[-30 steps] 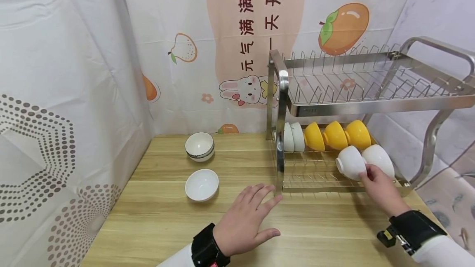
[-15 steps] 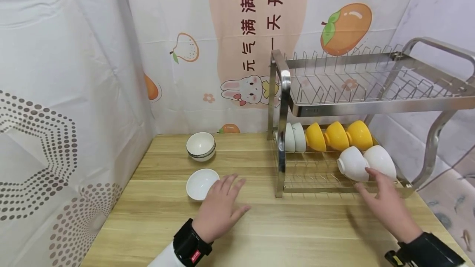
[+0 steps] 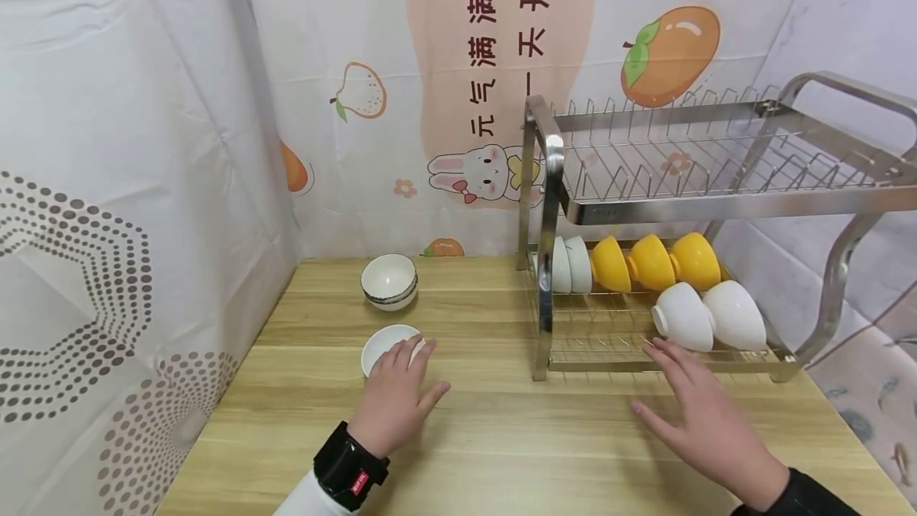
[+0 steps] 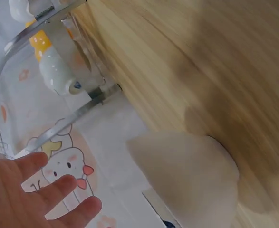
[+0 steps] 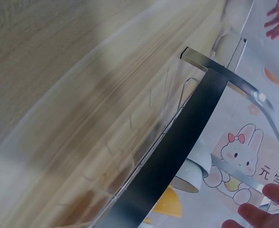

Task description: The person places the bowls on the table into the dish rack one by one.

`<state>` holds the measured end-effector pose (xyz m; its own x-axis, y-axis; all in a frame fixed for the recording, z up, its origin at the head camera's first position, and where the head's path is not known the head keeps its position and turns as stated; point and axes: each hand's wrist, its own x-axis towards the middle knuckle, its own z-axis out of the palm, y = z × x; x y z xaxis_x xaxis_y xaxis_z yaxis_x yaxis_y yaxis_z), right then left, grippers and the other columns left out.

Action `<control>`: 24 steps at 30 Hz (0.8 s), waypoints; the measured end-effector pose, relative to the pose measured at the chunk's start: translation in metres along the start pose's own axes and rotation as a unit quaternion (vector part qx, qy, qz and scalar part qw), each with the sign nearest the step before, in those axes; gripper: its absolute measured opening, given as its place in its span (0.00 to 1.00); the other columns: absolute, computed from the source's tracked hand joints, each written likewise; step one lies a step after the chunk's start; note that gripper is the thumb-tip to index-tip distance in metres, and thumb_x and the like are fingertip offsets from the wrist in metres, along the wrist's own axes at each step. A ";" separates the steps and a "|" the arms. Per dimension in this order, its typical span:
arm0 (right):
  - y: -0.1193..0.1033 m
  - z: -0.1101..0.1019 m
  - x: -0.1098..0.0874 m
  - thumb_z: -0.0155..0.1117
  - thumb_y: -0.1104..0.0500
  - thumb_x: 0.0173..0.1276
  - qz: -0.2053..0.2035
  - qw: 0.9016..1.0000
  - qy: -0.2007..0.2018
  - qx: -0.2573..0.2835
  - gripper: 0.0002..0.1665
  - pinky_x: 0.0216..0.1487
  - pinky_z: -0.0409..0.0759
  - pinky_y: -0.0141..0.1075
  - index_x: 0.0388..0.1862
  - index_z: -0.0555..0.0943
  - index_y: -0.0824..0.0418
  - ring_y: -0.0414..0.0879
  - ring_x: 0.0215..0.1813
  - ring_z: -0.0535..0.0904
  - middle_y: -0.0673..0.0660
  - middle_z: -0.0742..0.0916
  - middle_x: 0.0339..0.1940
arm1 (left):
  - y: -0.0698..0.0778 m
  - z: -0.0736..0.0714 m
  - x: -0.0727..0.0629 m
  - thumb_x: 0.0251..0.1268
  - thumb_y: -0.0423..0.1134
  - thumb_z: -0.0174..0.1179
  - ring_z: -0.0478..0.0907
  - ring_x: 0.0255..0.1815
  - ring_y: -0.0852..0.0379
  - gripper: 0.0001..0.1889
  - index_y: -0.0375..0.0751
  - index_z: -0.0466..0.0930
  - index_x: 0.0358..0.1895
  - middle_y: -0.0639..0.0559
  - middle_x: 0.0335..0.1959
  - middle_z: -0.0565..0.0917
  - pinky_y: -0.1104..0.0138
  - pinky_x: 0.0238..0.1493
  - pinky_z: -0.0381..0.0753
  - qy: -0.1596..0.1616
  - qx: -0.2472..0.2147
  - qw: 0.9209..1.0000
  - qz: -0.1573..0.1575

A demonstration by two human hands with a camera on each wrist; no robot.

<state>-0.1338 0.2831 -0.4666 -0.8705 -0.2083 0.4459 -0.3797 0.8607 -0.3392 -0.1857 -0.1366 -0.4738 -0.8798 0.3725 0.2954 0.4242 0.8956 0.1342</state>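
My left hand [image 3: 392,400] reaches over a plain white bowl [image 3: 381,347], its fingertips overlapping the bowl's near side in the head view. Spread fingers [image 4: 56,192] show in the left wrist view, with the bowl large beside them. My right hand [image 3: 705,428] is spread in front of the steel dish rack [image 3: 659,367] and holds nothing. Behind it, a white bowl [image 3: 684,317] and another white bowl [image 3: 734,315] stand tilted on their sides in the front row of the lower tier.
A stack of dark-rimmed white bowls [image 3: 388,281] stands behind the plain one. In the rack's back row are pale bowls [image 3: 579,265] and several yellow bowls [image 3: 650,263]. The upper tier [image 3: 716,158] has wire prongs. A printed curtain [image 3: 337,181] hangs behind the table.
My right hand has let go of the white bowl in the rack and drawn back toward me and left. My left hand has moved left to the plain white bowl.
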 end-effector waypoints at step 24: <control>-0.005 0.003 -0.003 0.78 0.44 0.54 -0.049 0.998 -0.011 -0.040 0.47 0.79 0.39 0.41 0.69 0.71 0.61 0.65 0.67 0.66 0.66 0.73 0.68 | -0.032 0.017 -0.006 0.59 0.42 0.70 0.83 0.38 0.44 0.18 0.40 0.83 0.51 0.46 0.39 0.86 0.52 0.44 0.79 -0.034 0.046 0.998 -0.038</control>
<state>-0.1301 0.2782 -0.4683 -0.8379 -0.3022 0.4546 -0.4372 0.8701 -0.2273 -0.1978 -0.1634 -0.4957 -0.9224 0.3161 0.2219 0.3375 0.9391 0.0650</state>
